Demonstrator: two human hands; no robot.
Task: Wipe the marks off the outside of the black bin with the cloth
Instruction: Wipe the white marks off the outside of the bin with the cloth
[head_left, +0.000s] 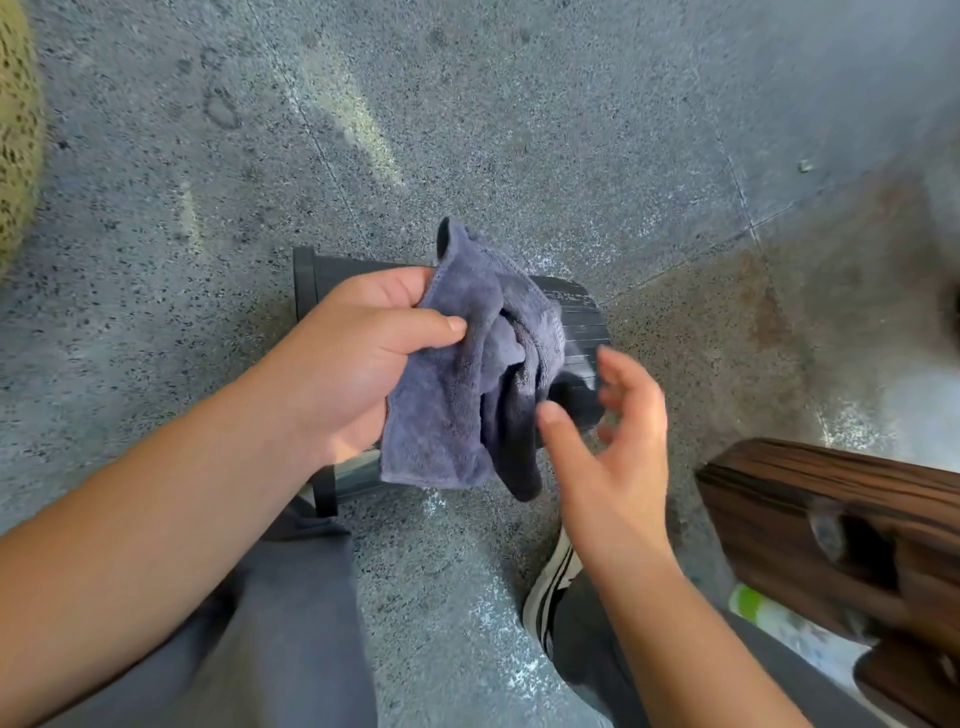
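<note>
A blue-grey terry cloth (457, 384) hangs crumpled in the middle of the view. My left hand (353, 358) grips its left edge, thumb pressed across the fabric. My right hand (608, 431) hovers just right of the cloth with fingers spread and relaxed, holding nothing; it is blurred. The black bin (582, 322) lies on its side on the floor beneath both hands. Most of it is hidden behind the cloth and my left hand; its rim shows at the left and its ribbed wall at the right.
Speckled grey stone floor (519, 130) all around. A dark wooden piece of furniture (841, 535) stands at the lower right. My grey trouser legs and a black-and-white shoe (550, 597) are at the bottom. A yellowish patterned object (15, 130) is at the left edge.
</note>
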